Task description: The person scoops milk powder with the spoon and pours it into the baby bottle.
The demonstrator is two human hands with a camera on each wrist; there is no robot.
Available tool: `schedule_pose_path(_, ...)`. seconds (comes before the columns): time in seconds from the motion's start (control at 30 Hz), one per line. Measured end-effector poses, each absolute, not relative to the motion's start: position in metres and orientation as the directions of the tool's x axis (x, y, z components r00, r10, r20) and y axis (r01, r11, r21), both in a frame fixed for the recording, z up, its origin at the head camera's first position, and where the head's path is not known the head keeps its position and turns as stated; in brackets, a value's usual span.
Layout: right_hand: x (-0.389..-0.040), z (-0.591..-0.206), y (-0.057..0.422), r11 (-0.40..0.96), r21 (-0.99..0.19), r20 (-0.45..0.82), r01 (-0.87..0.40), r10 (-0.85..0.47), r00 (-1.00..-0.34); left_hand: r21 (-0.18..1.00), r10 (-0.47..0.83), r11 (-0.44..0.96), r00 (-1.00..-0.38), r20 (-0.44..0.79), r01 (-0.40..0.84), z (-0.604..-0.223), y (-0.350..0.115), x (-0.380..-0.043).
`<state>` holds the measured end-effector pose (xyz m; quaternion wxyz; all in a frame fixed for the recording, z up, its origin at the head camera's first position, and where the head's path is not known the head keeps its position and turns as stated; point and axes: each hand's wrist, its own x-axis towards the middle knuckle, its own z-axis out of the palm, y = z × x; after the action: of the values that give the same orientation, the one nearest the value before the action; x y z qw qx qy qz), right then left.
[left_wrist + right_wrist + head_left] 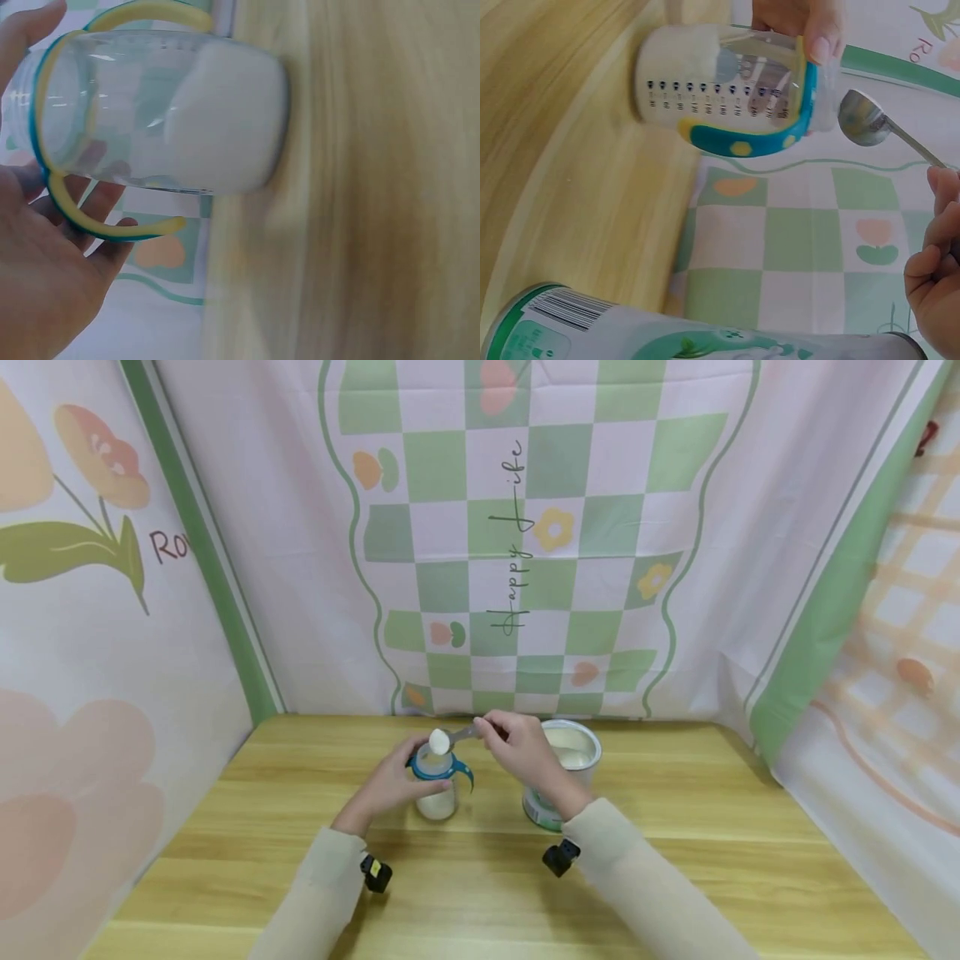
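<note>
A clear baby bottle (437, 802) with a blue and yellow two-handled collar (742, 141) stands upright on the table, white powder or liquid filling its lower part (229, 116). My left hand (390, 783) holds it near the neck, thumb in front and fingers behind. Between the fingertips of my right hand (527, 752) is the handle of a metal measuring spoon (864, 118). Its bowl carries a heap of white powder (439, 742) just above the bottle's open mouth. Below and behind the right forearm stands an open can (537, 810) holding pale powder (572, 757).
The wooden table (480, 893) meets a checked green and white curtain (495, 535) at its back edge. A floral curtain (90, 610) hangs on the left, and another curtain (900, 635) on the right. The can stands to the right of the bottle with bare tabletop between them.
</note>
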<state>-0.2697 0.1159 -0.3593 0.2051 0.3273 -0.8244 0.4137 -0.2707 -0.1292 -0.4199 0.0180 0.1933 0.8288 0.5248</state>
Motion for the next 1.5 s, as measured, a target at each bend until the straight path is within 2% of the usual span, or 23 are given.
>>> schedule_pose_path(0.43, -0.269, -0.369, 0.107, 0.482, -0.373, 0.697, -0.792, -0.418, -0.583, 0.886, 0.296, 0.391, -0.946, 0.133, 0.247, -0.429, -0.130, -0.274)
schedule_pose_path(0.77, -0.269, -0.377, 0.103, 0.482, -0.134, 0.765, -0.866, -0.505, -0.400, 0.910, 0.328, 0.356, -0.940, 0.091, 0.212, -0.431, -0.134, -0.276)
schedule_pose_path(1.27, -0.265, -0.388, 0.106, 0.508, 0.232, 0.750, -0.829, -0.636, -0.180, 0.920, 0.393, 0.327, -0.917, 0.076, 0.217, -0.430, -0.134, -0.275)
schedule_pose_path(1.5, -0.262, -0.387, 0.106, 0.480, 0.309, 0.721, -0.821, -0.682, -0.127, 0.925, 0.397, 0.323, -0.916, 0.060, 0.201, -0.431, -0.135, -0.275)
